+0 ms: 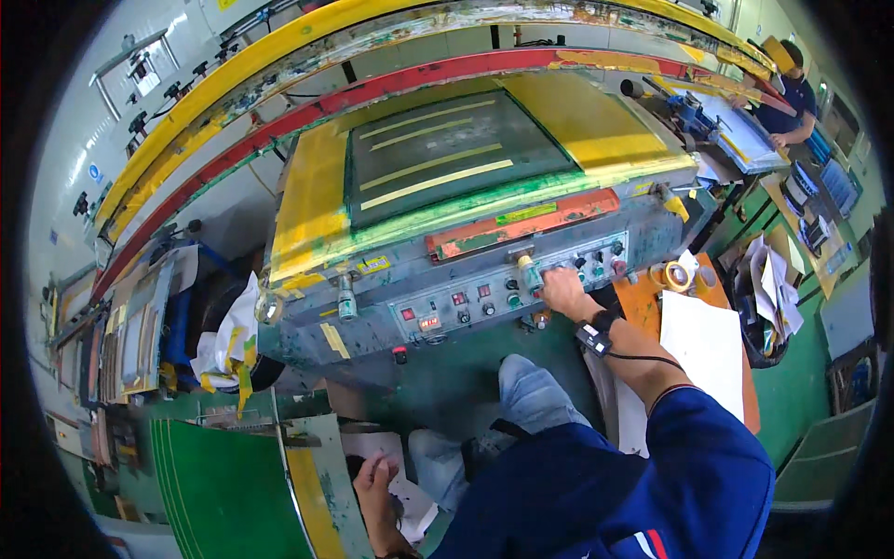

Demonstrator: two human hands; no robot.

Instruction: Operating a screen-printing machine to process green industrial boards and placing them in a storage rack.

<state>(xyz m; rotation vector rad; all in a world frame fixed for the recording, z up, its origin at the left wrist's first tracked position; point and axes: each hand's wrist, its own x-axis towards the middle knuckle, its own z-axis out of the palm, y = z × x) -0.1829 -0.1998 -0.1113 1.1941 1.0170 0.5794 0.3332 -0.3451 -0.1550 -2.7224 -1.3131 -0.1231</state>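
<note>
My right hand (564,293) reaches to the control panel (438,314) on the front of a screen printing machine. Its fingers are curled against the panel among the knobs and buttons, and they cover whatever control they touch. Low down beside my leg, my left hand (375,475) has its fingers drawn together. White paper (410,494) lies next to it; I cannot make out whether the fingers hold anything. On the machine rests a screen frame with a grey mesh (438,140), yellow borders and pale tape strips. An orange bar (521,224) runs along the front edge.
At right, an orange table (638,296) carries white sheets (703,349) and tape rolls (677,275). A full waste bin (768,298) stands beyond it. A person (787,102) works at the far right. A green board (219,489) is at lower left; a red beam (372,93) spans overhead.
</note>
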